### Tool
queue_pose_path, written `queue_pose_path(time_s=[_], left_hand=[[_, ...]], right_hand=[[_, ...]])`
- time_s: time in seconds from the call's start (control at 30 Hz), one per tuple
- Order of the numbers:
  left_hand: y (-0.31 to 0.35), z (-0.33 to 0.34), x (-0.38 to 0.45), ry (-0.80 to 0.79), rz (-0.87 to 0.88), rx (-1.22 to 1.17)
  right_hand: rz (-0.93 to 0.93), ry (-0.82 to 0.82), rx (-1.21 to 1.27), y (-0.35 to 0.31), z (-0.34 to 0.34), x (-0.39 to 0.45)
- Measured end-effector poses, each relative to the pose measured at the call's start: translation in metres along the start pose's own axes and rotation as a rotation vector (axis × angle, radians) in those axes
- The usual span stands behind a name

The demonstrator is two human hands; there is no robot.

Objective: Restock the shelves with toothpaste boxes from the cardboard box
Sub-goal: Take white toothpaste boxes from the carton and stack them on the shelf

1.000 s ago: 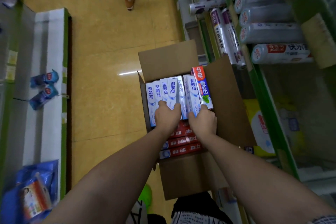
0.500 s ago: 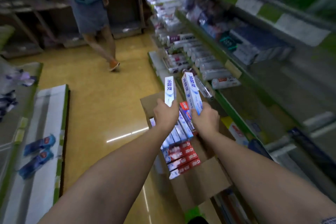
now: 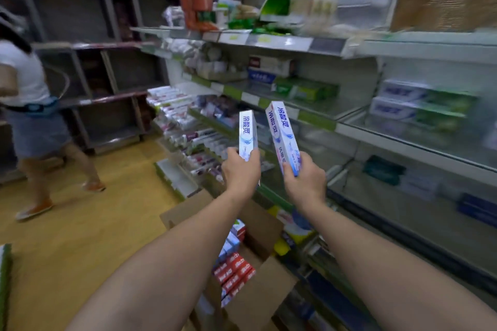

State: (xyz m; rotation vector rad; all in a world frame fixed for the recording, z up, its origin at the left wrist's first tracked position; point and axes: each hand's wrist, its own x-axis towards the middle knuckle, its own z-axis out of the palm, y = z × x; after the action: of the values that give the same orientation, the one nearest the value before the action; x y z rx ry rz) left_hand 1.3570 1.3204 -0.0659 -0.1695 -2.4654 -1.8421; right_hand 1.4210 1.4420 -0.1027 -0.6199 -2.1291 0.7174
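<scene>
Meanwhile each grip clamps a toothpaste box before stocked shelves.

Tiered store shelves along the right carry blurred toothpaste boxes lying flat, with green-and-white packs one tier up. The yellow floor bears an open cardboard box of red and blue cartons just beside the shelves.

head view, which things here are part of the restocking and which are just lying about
Job: white-and-blue toothpaste box in left hand; larger white-and-blue toothpaste box in right hand; open brown cardboard box; grey metal shelves.
Lying about: orange packets; green cartons.
</scene>
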Motion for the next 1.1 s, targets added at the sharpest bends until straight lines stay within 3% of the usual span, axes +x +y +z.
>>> queue_pose_path(time_s=[0.37,0.8,1.1], left_hand=[[0.106,0.100,-0.129,-0.238,0.240,-0.084],[0.185,0.215,-0.349,-0.445,0.290,-0.212],[0.220,0.263,-0.463,-0.634,0.323,-0.193]], right_hand=[[0.049,0.319,-0.058,0.069,-0.189,-0.008],[0.157,0.433,-0.269,0.181,-0.432,-0.077],[0.246,0.500,-0.368,0.232,-0.549,-0.120]])
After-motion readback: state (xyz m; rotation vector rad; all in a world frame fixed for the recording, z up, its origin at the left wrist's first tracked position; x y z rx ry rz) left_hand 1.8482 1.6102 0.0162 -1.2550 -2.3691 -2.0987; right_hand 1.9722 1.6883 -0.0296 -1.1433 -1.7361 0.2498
